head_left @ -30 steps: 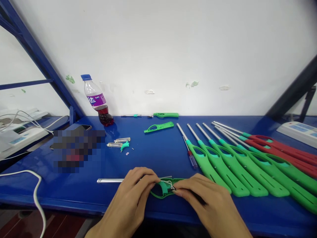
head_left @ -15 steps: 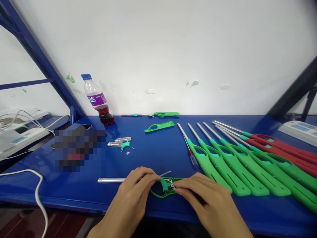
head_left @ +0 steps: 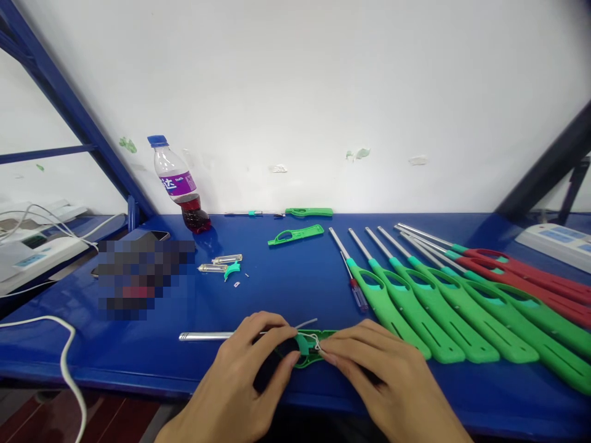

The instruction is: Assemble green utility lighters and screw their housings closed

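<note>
At the table's front edge lies an opened green lighter casing [head_left: 307, 362] with a silver tube [head_left: 205, 336] pointing left. A teal trigger piece [head_left: 303, 344] and a thin white wire [head_left: 314, 337] show inside it. My left hand [head_left: 252, 369] grips the casing's left part, fingertips at the teal piece and the thumb at the near rim. With thumb and index finger together, my right hand [head_left: 385, 369] pinches the white wire over the casing's right part. The fingers of both hands hide much of the casing.
Several green lighters [head_left: 436, 314] and red lighters [head_left: 530, 274] lie at the right, beside a screwdriver [head_left: 359, 294]. Clear cartridges [head_left: 213, 268], a bottle [head_left: 184, 191] and a blurred dark object [head_left: 143, 271] are at the left. A green half-shell [head_left: 298, 235] lies behind.
My left thumb has come down to the near side of the casing, apart from the left fingers. My right hand has hardly moved. The view has shifted slightly.
</note>
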A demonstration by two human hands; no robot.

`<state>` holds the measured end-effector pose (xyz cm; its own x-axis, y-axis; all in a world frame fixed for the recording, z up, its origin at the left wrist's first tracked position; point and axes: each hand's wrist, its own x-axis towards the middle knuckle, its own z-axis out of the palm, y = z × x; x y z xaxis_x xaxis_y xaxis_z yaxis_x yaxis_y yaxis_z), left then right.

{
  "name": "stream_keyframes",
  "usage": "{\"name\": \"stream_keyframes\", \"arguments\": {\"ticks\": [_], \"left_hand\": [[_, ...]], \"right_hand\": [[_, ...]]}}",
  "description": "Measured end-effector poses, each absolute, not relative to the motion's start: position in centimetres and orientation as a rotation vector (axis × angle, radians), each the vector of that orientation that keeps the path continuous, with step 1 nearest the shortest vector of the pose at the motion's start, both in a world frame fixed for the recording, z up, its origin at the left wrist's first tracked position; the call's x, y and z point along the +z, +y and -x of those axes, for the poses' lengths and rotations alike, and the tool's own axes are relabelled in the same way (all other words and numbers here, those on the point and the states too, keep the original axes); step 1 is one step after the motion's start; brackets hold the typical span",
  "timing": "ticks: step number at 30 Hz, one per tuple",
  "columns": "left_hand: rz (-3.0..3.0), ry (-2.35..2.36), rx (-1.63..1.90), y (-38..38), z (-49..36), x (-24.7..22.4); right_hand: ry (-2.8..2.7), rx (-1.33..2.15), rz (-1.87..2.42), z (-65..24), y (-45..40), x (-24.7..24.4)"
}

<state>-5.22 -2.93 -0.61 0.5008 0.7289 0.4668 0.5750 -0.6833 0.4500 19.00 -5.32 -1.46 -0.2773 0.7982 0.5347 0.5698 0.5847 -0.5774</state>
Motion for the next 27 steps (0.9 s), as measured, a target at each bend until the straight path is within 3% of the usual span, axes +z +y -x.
{"name": "stream_keyframes", "arguments": {"ticks": [9, 18, 27], "left_hand": [[-2.537, 1.068, 0.995, -2.67, 5.19, -0.81], [-2.530, 1.062, 0.992, -2.47, 5.11, -0.86], [-2.508, 1.051, 0.995, -2.34, 5.03, -0.78]], "right_hand": [[-2.054, 0.268, 1.132, -18.89, -5.61, -1.39], [-2.277, -0.047, 1.137, -18.76, -5.89, -0.61], [-1.949, 0.297, 1.178, -18.65, -5.61, -1.04]]}}
